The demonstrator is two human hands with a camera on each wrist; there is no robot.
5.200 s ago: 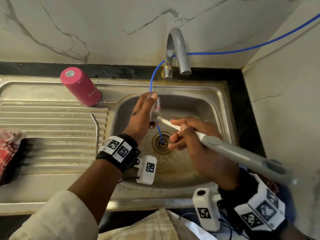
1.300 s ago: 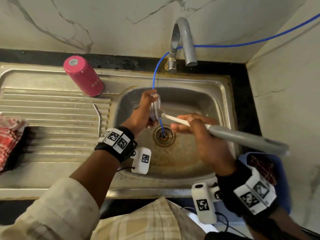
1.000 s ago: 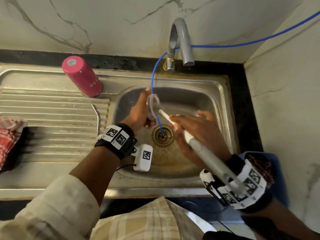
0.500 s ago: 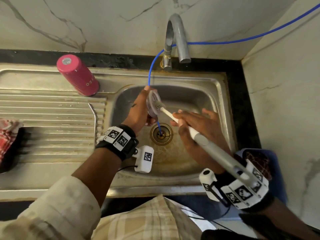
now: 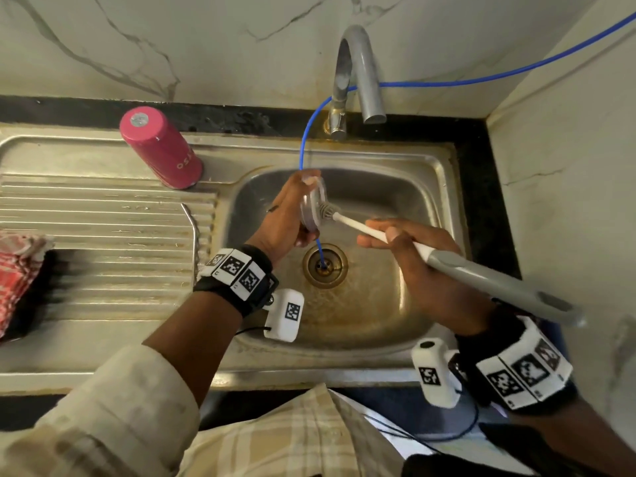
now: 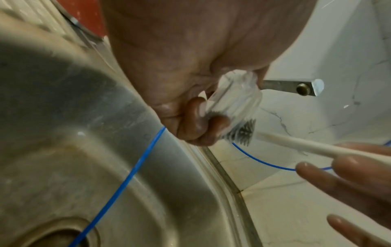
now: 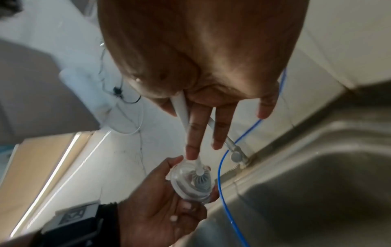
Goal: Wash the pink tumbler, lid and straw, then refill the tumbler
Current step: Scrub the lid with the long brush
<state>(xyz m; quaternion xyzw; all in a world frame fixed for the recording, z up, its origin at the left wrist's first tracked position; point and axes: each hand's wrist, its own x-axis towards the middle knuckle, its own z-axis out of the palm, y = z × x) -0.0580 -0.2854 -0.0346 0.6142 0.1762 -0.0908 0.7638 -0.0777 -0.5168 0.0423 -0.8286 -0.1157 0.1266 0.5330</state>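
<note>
Over the sink basin (image 5: 371, 315), the left hand (image 5: 285, 215) grips the clear lid (image 5: 311, 210) on edge, its fingers (image 6: 196, 108) curled round the rim, thumb on top and the lid's hollow side turned toward the right hand (image 5: 423, 270). The grey bristle head of the bottle brush (image 5: 447, 263) is pressed into that hollow face; in the right wrist view the bristles sit inside the lid's ring. The right hand holds the brush by its white shaft just ahead of the grey handle, thumb and palm closed on it, while its fingers (image 7: 194, 133) lie stretched out along the shaft toward the lid. The handle runs back past the right wrist, to the right.

A thin blue tube (image 5: 304, 146) drops from behind the tap (image 5: 358, 74), passes behind the left hand and ends in the drain (image 5: 325, 265) below the lid. The pink tumbler (image 5: 160, 148) stands mouth down on the sink's draining board (image 5: 103, 235), at its back edge, well left of the hands. A red checked cloth (image 5: 17, 266) lies at the far left edge. The steel sink is set in a dark worktop (image 5: 481, 187) against marble wall tiles.
</note>
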